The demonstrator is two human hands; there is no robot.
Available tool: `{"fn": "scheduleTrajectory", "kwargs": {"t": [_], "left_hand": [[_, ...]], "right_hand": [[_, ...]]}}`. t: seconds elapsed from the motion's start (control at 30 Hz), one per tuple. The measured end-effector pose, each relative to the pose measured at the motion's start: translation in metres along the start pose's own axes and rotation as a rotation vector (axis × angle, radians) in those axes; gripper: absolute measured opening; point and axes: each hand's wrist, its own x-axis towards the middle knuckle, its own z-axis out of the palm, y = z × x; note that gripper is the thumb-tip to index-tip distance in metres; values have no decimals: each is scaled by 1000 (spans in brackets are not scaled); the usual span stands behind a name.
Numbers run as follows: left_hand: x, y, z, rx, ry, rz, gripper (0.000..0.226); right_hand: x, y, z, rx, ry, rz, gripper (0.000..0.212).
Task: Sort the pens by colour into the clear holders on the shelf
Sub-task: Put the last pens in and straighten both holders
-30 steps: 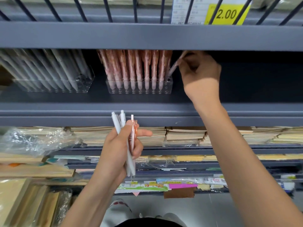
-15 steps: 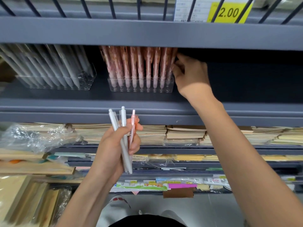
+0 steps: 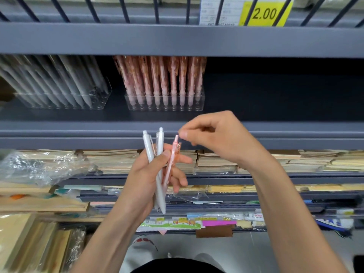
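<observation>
Shelving: grey metal shelf [image 3: 78, 133] in a stationery aisle, with a yellow price tag [image 3: 264, 13] reading 2.00 on the rail above.
Left holder [image 3: 98, 102]: clear and set back on the shelf; it is packed with pale grey-white pens [image 3: 65, 83] that lean left, and a few holes at its right end are open.
Middle holder [image 3: 165, 105]: clear, just right of the left holder; it carries upright rows of pink patterned pens [image 3: 161, 75], tips down in the holes.
Left hand [image 3: 145, 178]: raised in front of the shelf edge, with the fingers curled round two white pens [image 3: 160, 142] and one pink pen [image 3: 173, 154], all click-ends up. The pink pen sits on the right of the bunch, tilted away from the white ones.
Right hand [image 3: 222, 138]: level with the shelf edge, fingers curled, thumb and forefinger drawn together just at the top of the pink pen; whether they actually pinch it cannot be told.
Lower shelves: stacked notebooks [image 3: 216, 160] behind the hands, crumpled clear plastic [image 3: 39, 166] on the left.
</observation>
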Motion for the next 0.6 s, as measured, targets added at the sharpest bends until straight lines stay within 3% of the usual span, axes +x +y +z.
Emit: {"fn": "scheduleTrajectory", "kwargs": {"t": [0.27,0.5,0.6], "left_hand": [[4,-1,7,9,-125,3,18],[4,-7,1,119,-130,-26,13],[2,-8,-1,108,-125,-31,13]], "right_hand": [[-9,4,-6,190,-43,12,3],[-9,8,-18,423,278,-33,6],[-9,8,-16,473,297,-65,9]]}}
